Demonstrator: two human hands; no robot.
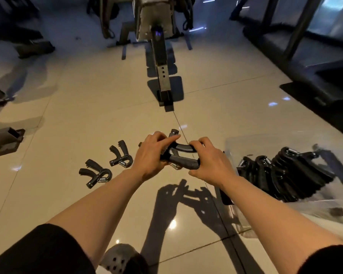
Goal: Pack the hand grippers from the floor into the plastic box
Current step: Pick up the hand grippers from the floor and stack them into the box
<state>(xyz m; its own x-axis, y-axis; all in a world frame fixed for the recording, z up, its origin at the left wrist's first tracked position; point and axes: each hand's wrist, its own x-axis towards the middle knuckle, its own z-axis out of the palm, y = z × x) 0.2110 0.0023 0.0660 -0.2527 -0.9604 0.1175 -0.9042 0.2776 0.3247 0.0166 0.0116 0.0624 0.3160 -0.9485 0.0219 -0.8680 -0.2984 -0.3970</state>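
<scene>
While both hands work above the tiles, a gripper (pixel 181 155) hangs between them at the centre of the head view, clear of the floor (pixel 87 119). The left hand (pixel 151 155) pinches its hinge end, fingers curled over the top; the right hand (pixel 208 161) has its fingers wrapped over the two handle ends. A second gripper may sit behind the left hand, since a knob shows at 12 o'clock of the fingers, but I cannot tell.

Two more grippers lie at 9 o'clock of the hands: a near one (pixel 96 173) and a far one (pixel 120 153), just apart. The box (pixel 265 141) stands at 3 o'clock, already holding a packed row of grippers (pixel 285 171).

By the look of it, each gripper is light, rigid plastic and steel with a stiff spring; the moulded handles offer the surest hold, and squeezing both keeps it compact for the row.

The box's clear walls blur into the floor, its right side is cut off, and the count inside is unreadable. A machine base (pixel 164 88) stands at 12 o'clock.
</scene>
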